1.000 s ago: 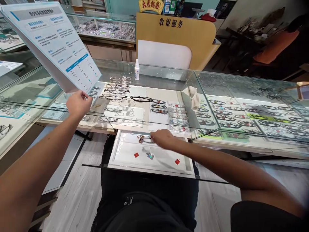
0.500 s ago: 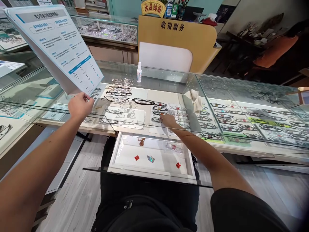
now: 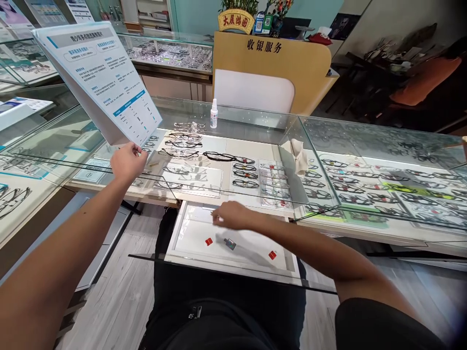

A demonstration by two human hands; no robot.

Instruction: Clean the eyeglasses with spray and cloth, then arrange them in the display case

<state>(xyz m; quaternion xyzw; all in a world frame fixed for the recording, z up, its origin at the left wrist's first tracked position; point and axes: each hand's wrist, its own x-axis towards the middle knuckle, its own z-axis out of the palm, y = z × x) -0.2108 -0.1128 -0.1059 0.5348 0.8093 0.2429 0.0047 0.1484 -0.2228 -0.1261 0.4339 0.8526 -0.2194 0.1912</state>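
My left hand (image 3: 128, 163) pinches the lower corner of a folded printed card (image 3: 105, 73), which leans up above the glass counter. Over the open white drawer (image 3: 175, 238), my right hand (image 3: 229, 215) is closed with curled fingers. Whatever those fingers hold, if anything, I cannot make out. Below that hand lie a small grey-green tag (image 3: 229, 243) and two red tags, one left (image 3: 208, 241) and one right (image 3: 272, 254). Behind it, dark eyeglasses (image 3: 245, 175) lie in a short column beside a column of clear-rimmed eyeglasses (image 3: 274, 182).
A white spray bottle (image 3: 213, 114) stands at the back of the counter. A beige cloth (image 3: 299, 156) hangs over a divider. More eyeglasses (image 3: 353, 187) fill the glass case to the right. A yellow cashier desk (image 3: 310, 63) stands behind, with a white chair back (image 3: 253, 95) before it.
My right hand has left the lowest dark eyeglasses and come down-left over the drawer, covering where a brown item lay. My left hand stays at the card. The view has shifted slightly.
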